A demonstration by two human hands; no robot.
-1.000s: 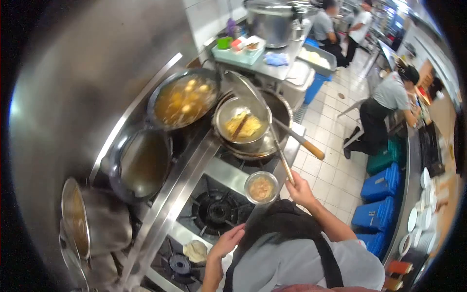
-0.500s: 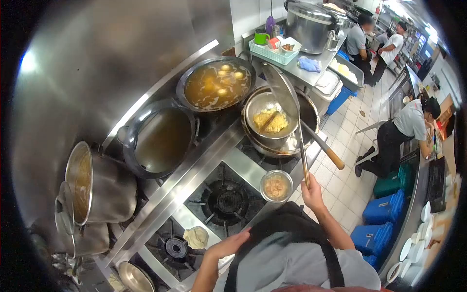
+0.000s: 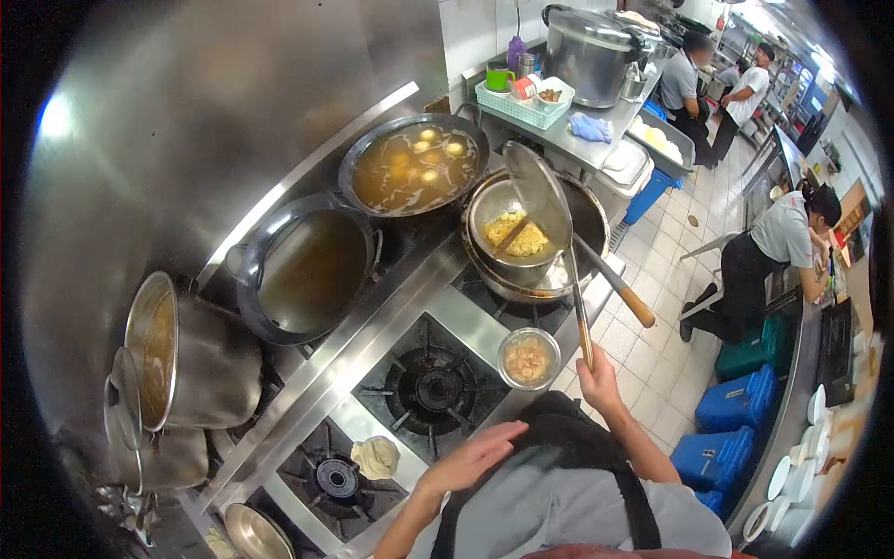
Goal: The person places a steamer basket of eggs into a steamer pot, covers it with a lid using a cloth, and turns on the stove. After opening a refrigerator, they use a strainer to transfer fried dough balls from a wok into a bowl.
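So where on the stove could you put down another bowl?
The unlit burner beside the small steel bowl is bare, and so is the steel strip between the burners and the back pots. The back row is crowded: broth wok, dark pot, and the noodle pan where the right hand holds the ladle.

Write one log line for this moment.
right hand: grips long metal ladle | ladle over steel noodle pot | left hand: open, at apron
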